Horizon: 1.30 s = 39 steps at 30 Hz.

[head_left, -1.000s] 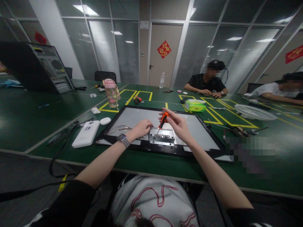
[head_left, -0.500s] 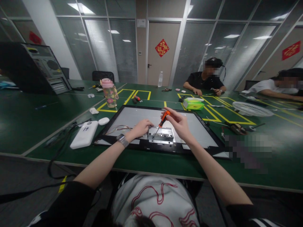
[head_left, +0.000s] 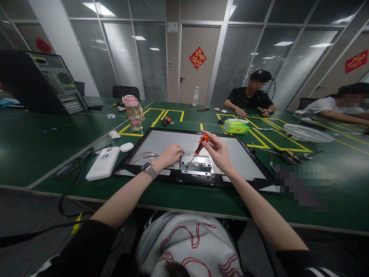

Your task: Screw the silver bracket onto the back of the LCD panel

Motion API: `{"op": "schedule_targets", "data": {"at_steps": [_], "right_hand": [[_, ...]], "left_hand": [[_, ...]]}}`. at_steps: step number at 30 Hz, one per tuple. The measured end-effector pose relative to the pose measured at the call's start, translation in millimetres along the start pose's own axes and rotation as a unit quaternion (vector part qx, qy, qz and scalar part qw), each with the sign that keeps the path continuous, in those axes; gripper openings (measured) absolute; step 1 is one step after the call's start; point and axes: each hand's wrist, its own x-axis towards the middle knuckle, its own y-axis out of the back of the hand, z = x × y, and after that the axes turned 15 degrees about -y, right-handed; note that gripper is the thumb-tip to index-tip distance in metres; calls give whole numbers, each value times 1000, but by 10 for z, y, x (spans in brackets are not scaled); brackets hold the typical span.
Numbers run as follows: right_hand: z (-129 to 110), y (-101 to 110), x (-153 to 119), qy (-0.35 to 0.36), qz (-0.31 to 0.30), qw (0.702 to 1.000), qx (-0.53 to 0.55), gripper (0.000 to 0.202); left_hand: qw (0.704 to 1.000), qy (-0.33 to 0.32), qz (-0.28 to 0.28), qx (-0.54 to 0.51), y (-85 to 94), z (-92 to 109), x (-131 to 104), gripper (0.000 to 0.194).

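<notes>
A black-framed panel (head_left: 161, 142) with a pale grey back lies flat in front of me. On its near middle part sits a silver metal bracket (head_left: 196, 164). My right hand (head_left: 218, 153) holds an orange and black screwdriver (head_left: 201, 145) by its handle, the shaft slanting down to the left onto the bracket. My left hand (head_left: 171, 155) rests at the bracket's left end, its fingers together and bent; what they grip there, if anything, is hidden. Thin wires (head_left: 145, 155) run over the panel left of this hand.
Left of the panel are a white power bank (head_left: 103, 163), a white case (head_left: 126, 147), cables and a pink-lidded bottle (head_left: 134, 113). Beyond it are a green tissue pack (head_left: 236, 126) and a person (head_left: 250, 96). A white fan grille (head_left: 307, 132) lies right.
The fingers of my right hand have shifted slightly on the screwdriver handle. The screwdriver tip stays over the bracket, and my left hand has hardly moved.
</notes>
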Motion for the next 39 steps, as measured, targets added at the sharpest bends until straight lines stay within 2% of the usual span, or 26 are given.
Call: {"op": "schedule_targets", "data": {"at_steps": [2,8,14,20,23,25,27,30,33,35,39], "right_hand": [[15,4,7,10,8,1000,-9,36],[33,-4,28,-8,-55,998,16,45],[-1,-14,15,27,25,998,-45,30],[-25,16,23,-6,-66,997,34,38],[-20,-3,21,-9,-15,1000,26,36],[-18,-20,11,12,34,999,1,30],[-21,-28,0,32,52,998,-28,26],[-29,-20,-10,36,1,999,-35,33],[-22,-15,0,13,-60,998,8,39],[-10,-22,10,7,-42,999,16,35],[5,-32,13,21,40,999,-11,22]], "left_hand": [[1000,-6,1,1,0,9,1,33],[1000,-2,7,-1,-25,21,7,32],[1000,9,2,1,-22,38,11,31],[1000,3,8,5,-21,48,17,30],[1000,0,16,-3,-29,46,23,31],[1000,-3,22,-6,-35,43,25,32],[1000,-4,26,-8,-40,38,26,32],[1000,-6,29,-9,-47,31,24,31],[999,-9,29,-9,-50,31,25,31],[1000,-7,28,-9,-52,36,28,32],[1000,1,23,-7,-64,32,30,32]]}}
